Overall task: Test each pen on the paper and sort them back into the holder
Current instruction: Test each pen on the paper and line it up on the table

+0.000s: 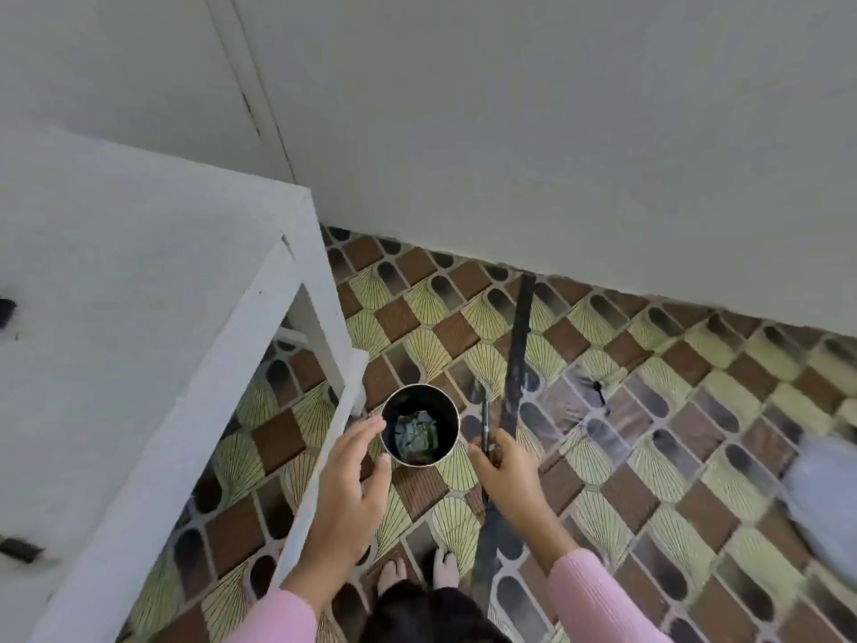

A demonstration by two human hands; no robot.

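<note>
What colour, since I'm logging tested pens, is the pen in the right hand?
Dark green, seen best in the head view; the right hand pinches the pen.

The holder (419, 424) is a round cup with a dark interior and a pale rim, seen from above, open end up, with crumpled green-and-white material at its bottom. It is gripped at its left wall by the left hand (348, 484). Just beside its right rim, apart from it, a thin dark pen (485, 426), apparently green, is pinched in the right hand (508, 471), its upper end pointing away.
</note>
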